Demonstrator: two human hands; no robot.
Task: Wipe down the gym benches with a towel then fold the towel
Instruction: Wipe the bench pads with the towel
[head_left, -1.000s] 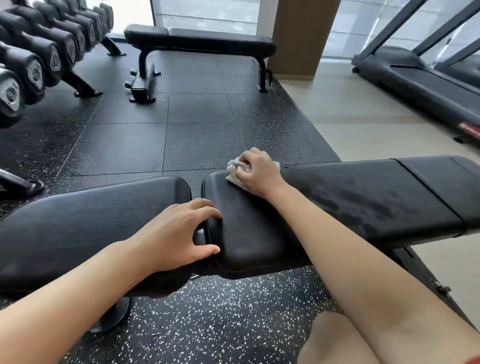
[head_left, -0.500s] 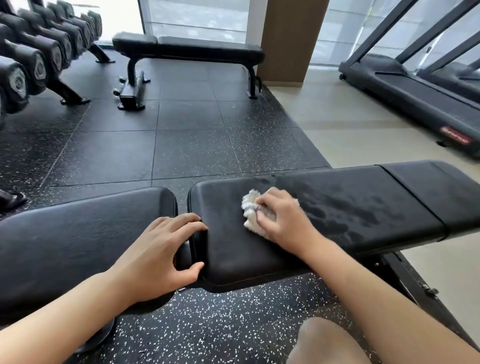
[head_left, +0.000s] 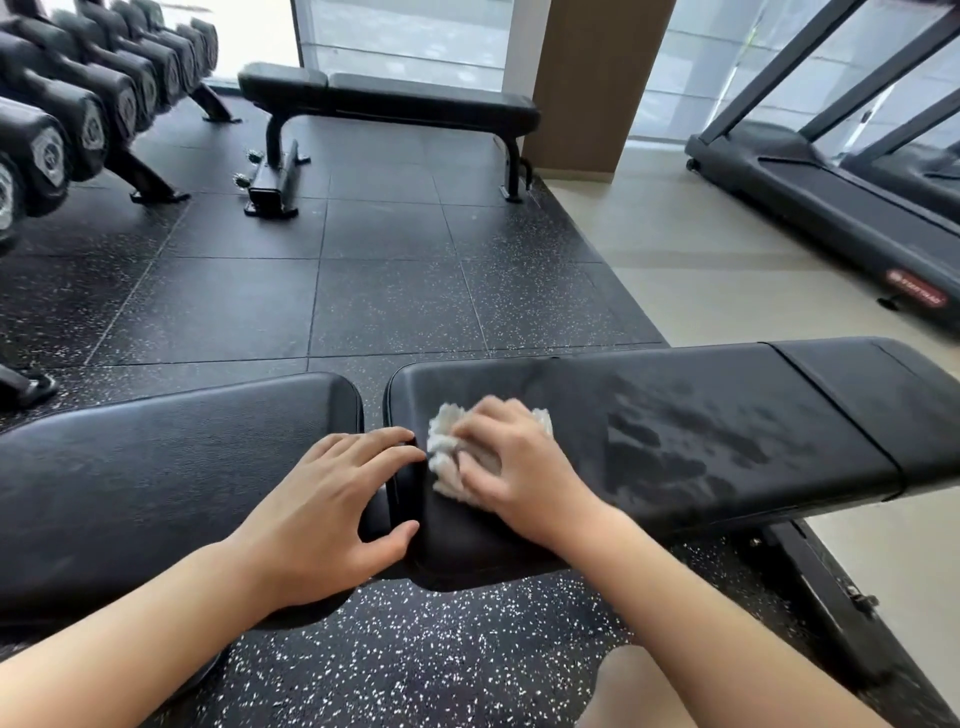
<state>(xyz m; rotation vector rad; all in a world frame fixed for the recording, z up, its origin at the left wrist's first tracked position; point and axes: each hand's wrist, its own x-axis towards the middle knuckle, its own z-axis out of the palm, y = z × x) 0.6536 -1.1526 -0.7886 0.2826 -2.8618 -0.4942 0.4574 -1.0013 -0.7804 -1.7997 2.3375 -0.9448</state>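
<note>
In the upper left of the frame the dumbbells (head_left: 78, 130) show pale emblems I cannot read. My left hand (head_left: 332, 512) rests spread across the bench (head_left: 701, 441) gap. My right hand (head_left: 519, 467) presses the crumpled white towel (head_left: 444, 452) at lower centre. The treadmill (head_left: 831, 208) label at right is too small to read.

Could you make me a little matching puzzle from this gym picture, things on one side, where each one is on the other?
Things:
1. towel
2. left hand
3. treadmill
4. dumbbells

Places:
A. far right, on the pale floor
B. far left, on a rack
C. bunched under the right hand on the near bench pad
D. across the gap between the two near pads

Pairs: 1-C, 2-D, 3-A, 4-B
</note>
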